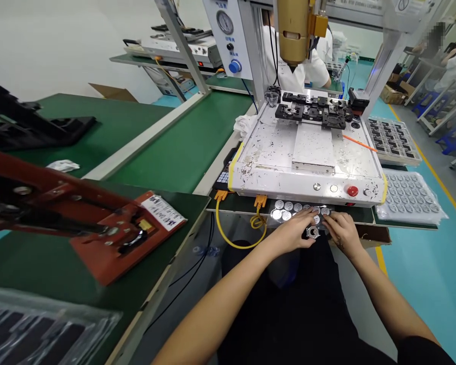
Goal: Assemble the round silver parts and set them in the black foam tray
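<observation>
At the front edge of the bench, my left hand (297,230) is curled with a small black part with a round metal ring (312,232) between its thumb and fingers. Its fingertips reach over a clear sheet of round silver discs (288,207), which lies partly under the machine's front. My right hand (343,233) is close beside it, fingers bent and pressed together at the sheet's near right side. Whatever its fingertips pinch, if anything, is hidden. Both hands cover part of the discs.
Ahead stands a white bench machine (273,175) with buttons and a black fixture (315,110) under a gold-coloured head (294,35). On the right are a tray of black parts (393,139) and stacked disc trays (410,197). A red press (110,238) and yellow cable (228,238) are left.
</observation>
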`<state>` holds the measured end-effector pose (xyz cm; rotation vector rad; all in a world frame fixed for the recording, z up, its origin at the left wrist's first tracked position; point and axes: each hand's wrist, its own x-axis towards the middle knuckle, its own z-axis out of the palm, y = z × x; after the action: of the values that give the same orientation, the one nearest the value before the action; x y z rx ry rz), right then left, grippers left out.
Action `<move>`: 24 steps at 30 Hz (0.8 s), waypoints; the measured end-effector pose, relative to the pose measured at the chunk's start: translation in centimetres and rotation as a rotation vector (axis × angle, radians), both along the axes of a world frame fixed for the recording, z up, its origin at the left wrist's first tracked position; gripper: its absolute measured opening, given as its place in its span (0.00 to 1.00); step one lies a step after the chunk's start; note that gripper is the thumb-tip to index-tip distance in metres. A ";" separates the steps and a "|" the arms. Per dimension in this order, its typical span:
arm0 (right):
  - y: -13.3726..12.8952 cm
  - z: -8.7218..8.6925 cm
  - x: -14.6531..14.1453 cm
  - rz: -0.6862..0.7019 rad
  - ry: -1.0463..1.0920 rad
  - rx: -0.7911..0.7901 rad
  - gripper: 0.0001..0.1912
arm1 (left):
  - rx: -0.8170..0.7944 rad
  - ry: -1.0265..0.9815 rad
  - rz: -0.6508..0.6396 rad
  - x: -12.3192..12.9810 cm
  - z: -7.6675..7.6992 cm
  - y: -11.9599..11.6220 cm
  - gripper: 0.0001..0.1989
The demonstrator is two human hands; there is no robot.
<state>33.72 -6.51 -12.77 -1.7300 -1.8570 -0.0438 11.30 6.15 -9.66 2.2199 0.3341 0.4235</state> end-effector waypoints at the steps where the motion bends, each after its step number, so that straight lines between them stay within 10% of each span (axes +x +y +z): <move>1: -0.1 -0.5 0.0 0.004 0.009 0.012 0.15 | -0.006 0.007 -0.005 0.0 0.1 0.1 0.18; 10: -4.6 -1.2 -1.8 0.006 0.188 0.089 0.10 | -0.042 0.042 0.023 0.1 0.8 0.6 0.18; 18: -5.0 2.1 -2.2 -0.287 0.534 0.079 0.11 | 0.095 0.041 0.163 3.1 0.8 1.0 0.15; 24: -3.7 6.4 -3.0 -0.302 0.847 -0.041 0.17 | -0.039 -0.055 0.275 0.3 3.1 -1.9 0.17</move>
<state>30.70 -10.16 -6.38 -1.6666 -0.9820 0.5286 11.58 4.27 -6.58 2.1261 0.6163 0.6185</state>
